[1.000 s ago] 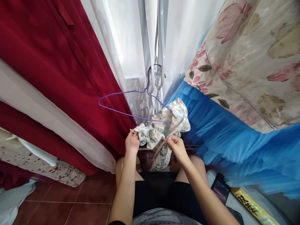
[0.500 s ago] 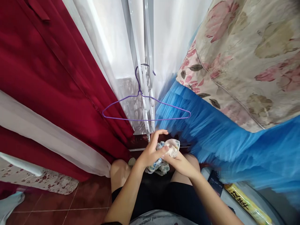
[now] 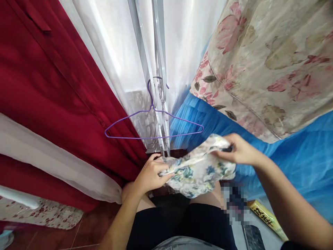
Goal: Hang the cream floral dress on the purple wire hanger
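Observation:
A white cloth [image 3: 200,173] printed with blue, green and yellow flowers is stretched between my hands above my lap. Whether it is a garment I cannot tell, as motion blurs it. My left hand [image 3: 154,173] pinches its left edge. Higher and to the right, my right hand [image 3: 236,149] grips the cloth's upper right corner. Just beyond the cloth, a purple wire hanger [image 3: 153,138] hangs bare by its hook from a white metal frame [image 3: 149,74].
A red curtain [image 3: 65,97] hangs on the left. On the right are blue tulle [image 3: 221,121] and a floral fabric [image 3: 260,69]. A yellow packet [image 3: 266,217] and a dark phone [image 3: 253,238] lie on a pale surface by my right thigh. Brown tiles [image 3: 93,225] cover the floor.
The cloth was bunched up between my close hands; now it is spread out. My right hand has moved right and up with its edge, and my left hand slightly left.

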Tool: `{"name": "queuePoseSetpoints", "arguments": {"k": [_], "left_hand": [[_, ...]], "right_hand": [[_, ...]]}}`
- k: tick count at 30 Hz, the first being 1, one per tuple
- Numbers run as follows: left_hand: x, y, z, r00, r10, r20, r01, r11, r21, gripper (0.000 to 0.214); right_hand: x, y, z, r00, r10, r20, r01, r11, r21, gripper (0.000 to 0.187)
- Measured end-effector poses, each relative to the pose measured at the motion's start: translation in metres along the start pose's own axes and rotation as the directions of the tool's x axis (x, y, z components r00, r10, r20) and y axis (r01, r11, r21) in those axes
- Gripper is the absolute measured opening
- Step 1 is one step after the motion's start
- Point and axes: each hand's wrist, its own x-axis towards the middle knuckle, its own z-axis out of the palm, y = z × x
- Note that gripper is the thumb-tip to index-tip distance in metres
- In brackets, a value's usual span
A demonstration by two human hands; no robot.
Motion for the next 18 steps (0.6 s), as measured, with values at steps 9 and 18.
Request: {"name": "queuePoseSetpoints", "arguments": {"k": [9, 18], "left_hand": [[-0.017, 0.017, -0.038, 0.943, -0.078, -0.323, 0.059, 0.996, -0.069, 0.018], [-0.072, -0.035, -0.111, 0.908, -0.2, -0.368, 0.281, 0.942, 0.182, 0.01]], "right_hand": [[0.137, -0.013, 0.013, 0.995, -0.068, -0.078, 0.088, 0.949, 0.303, 0.026], [0.138, -0.026, 0.05, 0.982, 0.105, 0.155, -0.166, 0.871, 0.463, 0.03]]}}
